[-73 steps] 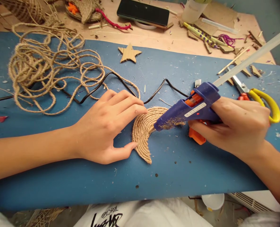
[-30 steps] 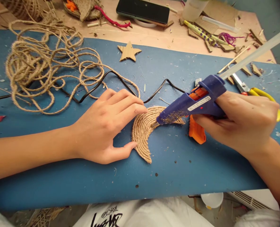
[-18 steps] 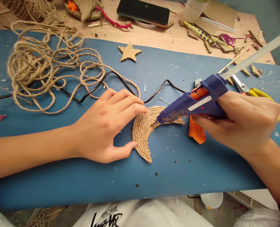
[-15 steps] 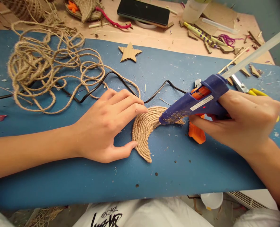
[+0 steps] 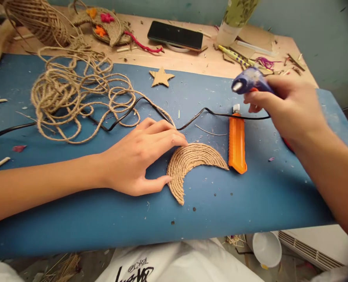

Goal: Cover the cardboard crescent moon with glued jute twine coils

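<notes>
Left hand (image 5: 141,156) flat on the blue mat (image 5: 74,219), fingers spread, fingertips and thumb pressing the outer edge of a crescent of coiled twine (image 5: 191,162) lying mid-mat. Right hand (image 5: 288,107) lifted above the far right of the mat, closed around a blue glue gun (image 5: 248,83), nozzle aimed toward the camera and blurred, well apart from the crescent. Black cord (image 5: 168,119) running from the gun across the mat, passing under a loose heap of twine (image 5: 71,92) at far left; one strand trailing from the heap to the left fingertips. Orange utility knife (image 5: 237,143) lying just beside the crescent's right tip, perhaps touching it. Cardboard star (image 5: 161,76) near the mat's far edge. Beyond, on the wooden table (image 5: 191,58): black phone (image 5: 175,35), twine basket (image 5: 38,21), twine piece with orange and pink bits (image 5: 106,27), bottle (image 5: 235,17) with a leaf-patterned label, no words legible. White shirt (image 5: 150,268) at the bottom edge, black lettering upside down and only partly in view, resembling "TOKYO".
</notes>
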Tool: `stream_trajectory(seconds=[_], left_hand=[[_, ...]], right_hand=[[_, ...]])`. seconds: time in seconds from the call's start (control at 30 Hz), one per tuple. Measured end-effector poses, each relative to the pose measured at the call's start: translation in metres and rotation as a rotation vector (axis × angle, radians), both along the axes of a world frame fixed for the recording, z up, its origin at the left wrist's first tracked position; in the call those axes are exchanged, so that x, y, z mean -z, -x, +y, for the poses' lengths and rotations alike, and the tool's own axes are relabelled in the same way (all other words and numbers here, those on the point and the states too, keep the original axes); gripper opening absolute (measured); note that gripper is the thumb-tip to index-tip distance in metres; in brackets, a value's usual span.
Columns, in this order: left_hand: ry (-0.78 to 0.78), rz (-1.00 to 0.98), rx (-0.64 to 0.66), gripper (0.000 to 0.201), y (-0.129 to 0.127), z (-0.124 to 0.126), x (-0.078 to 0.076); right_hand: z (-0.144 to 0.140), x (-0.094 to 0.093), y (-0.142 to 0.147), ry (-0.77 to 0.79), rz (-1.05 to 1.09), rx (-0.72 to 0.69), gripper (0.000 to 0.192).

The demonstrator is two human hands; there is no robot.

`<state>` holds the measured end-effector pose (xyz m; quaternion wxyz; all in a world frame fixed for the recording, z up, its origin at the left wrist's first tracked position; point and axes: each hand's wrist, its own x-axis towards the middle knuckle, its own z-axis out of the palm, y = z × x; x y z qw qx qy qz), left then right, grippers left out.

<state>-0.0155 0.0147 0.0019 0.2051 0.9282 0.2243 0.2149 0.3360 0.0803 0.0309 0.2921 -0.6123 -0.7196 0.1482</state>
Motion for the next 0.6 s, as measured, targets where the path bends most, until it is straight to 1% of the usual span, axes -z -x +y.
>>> stream_trajectory(seconds=[0.07, 0.13, 0.2, 0.23, 0.3, 0.33, 0.4, 0.47, 0.53, 0.6], left_hand=[[0.005, -0.047, -0.016, 0.052, 0.000, 0.000, 0.001], [-0.016, -0.105, -0.096, 0.038, 0.001, 0.003, 0.000], [-0.066, -0.121, -0.217, 0.025, 0.003, 0.009, -0.001], [-0.093, -0.107, -0.278, 0.021, 0.005, 0.013, -0.002], [-0.137, -0.046, -0.361, 0.021, 0.009, 0.025, -0.003], [-0.152, -0.015, -0.376, 0.023, 0.012, 0.031, -0.003], [-0.184, 0.033, -0.367, 0.028, 0.015, 0.043, -0.004], [-0.212, 0.086, -0.334, 0.033, 0.017, 0.055, -0.006], [-0.227, 0.144, -0.301, 0.036, 0.016, 0.069, -0.010], [-0.217, 0.200, -0.265, 0.033, 0.014, 0.085, -0.014]], right_hand=[[0.019, -0.002, 0.001, 0.101, -0.088, 0.096, 0.022], [0.038, -0.004, 0.004, 0.153, -0.179, 0.164, 0.024], [0.054, -0.006, 0.008, 0.153, -0.263, 0.193, 0.033], [0.061, -0.006, 0.011, 0.141, -0.305, 0.201, 0.037], [0.069, -0.007, 0.017, 0.114, -0.389, 0.208, 0.045], [0.071, -0.007, 0.020, 0.108, -0.426, 0.205, 0.047], [0.071, -0.009, 0.025, 0.109, -0.482, 0.187, 0.051], [0.064, -0.011, 0.028, 0.100, -0.518, 0.158, 0.052], [0.051, -0.015, 0.027, 0.037, -0.538, 0.130, 0.049], [0.033, -0.020, 0.021, -0.075, -0.544, 0.113, 0.040]])
